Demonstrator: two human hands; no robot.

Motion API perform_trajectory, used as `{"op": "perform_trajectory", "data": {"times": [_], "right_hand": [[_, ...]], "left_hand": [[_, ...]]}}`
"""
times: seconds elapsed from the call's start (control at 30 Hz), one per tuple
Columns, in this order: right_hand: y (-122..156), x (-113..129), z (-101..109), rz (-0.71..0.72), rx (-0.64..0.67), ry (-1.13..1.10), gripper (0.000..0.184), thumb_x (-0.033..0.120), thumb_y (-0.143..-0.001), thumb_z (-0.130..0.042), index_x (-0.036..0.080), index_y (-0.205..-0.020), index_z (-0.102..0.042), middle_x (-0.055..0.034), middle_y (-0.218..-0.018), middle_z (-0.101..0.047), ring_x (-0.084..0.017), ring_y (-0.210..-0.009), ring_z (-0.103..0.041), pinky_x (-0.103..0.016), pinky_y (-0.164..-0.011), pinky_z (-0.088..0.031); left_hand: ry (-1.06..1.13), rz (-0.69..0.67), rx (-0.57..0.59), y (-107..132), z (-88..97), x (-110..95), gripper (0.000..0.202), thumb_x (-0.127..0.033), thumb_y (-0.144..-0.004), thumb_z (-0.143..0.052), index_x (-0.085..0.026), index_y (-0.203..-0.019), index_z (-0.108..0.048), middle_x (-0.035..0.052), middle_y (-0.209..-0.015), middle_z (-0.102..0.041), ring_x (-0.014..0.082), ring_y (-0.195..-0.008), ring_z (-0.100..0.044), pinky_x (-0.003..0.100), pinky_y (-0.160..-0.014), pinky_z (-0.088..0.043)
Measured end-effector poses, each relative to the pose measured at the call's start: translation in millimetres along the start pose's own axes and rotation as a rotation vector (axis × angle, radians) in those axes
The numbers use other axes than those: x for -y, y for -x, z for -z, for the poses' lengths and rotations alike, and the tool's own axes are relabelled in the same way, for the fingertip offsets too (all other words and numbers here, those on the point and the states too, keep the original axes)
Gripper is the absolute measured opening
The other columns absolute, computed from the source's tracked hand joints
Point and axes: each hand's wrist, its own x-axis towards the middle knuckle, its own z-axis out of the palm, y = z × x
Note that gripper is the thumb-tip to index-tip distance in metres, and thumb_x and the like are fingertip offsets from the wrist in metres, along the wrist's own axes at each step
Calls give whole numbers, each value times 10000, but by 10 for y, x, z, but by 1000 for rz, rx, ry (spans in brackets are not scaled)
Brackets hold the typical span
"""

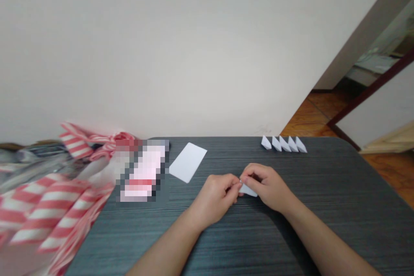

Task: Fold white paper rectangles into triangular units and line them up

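Observation:
Between my two hands is a small piece of folded white paper (249, 190), held just above the dark table. My left hand (220, 194) pinches its left corner with thumb and fingers. From the other side my right hand (267, 185) grips the top edge, its thumb close to the left fingertips. Part of the paper is hidden behind the fingers, so its full shape does not show. Left of my hands lies a flat sheet of white paper (188, 162), perhaps a small stack. Several small pointed folded papers (285, 143) stand in a row at the table's back right.
The dark wood-grained table (136, 233) meets a pale wall (194, 51) at the back. On its left lies a blurred-out rectangular object, perhaps a phone (145, 170). Red-and-white striped cloth (58, 207) bunches along the left edge. A doorway with wooden floor (318, 108) opens at right.

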Motion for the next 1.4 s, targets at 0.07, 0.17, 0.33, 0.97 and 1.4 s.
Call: {"op": "perform_trajectory", "data": {"times": [0.07, 0.17, 0.33, 0.97, 1.4], "right_hand": [[5, -14, 5, -16, 11, 4, 147, 190, -886, -581, 173, -768, -668, -23, -756, -661, -153, -708, -598, -255, -665, -440], [7, -7, 12, -5, 24, 22, 181, 200, -895, -570, 172, -741, -662, -20, -734, -658, -150, -689, -595, -254, -656, -439], [-6, 34, 15, 21, 21, 50, 221, 201, -903, -560, 173, -702, -649, -18, -712, -652, -149, -679, -592, -257, -658, -438], [18, -18, 55, -64, 24, 27, 221, 221, -902, -555, 166, -725, -678, -20, -716, -674, -153, -678, -600, -253, -654, -440], [38, -47, 68, -115, -15, 9, 230, 252, -892, -552, 173, -690, -625, 5, -663, -609, -143, -643, -555, -244, -617, -418]], "left_hand": [[13, 12, -12, 1, 1, -1, 298, -284, -952, -474, -173, -726, -634, -19, -587, -662, 96, -550, -606, 175, -564, -416], [30, 18, -12, 1, 5, -9, 300, -287, -947, -475, -173, -724, -638, -17, -577, -658, 101, -539, -604, 178, -553, -420], [69, 35, 7, 2, 8, -18, 300, -301, -942, -479, -170, -724, -639, -12, -572, -657, 106, -529, -609, 182, -543, -428], [323, 146, -28, -1, -1, -14, 281, -329, -919, -518, -146, -752, -650, -9, -557, -630, 95, -488, -571, 183, -507, -451], [442, 164, -15, -19, -1, 24, 257, -333, -904, -550, -134, -775, -648, 6, -584, -638, 100, -508, -568, 200, -521, -459]]}}
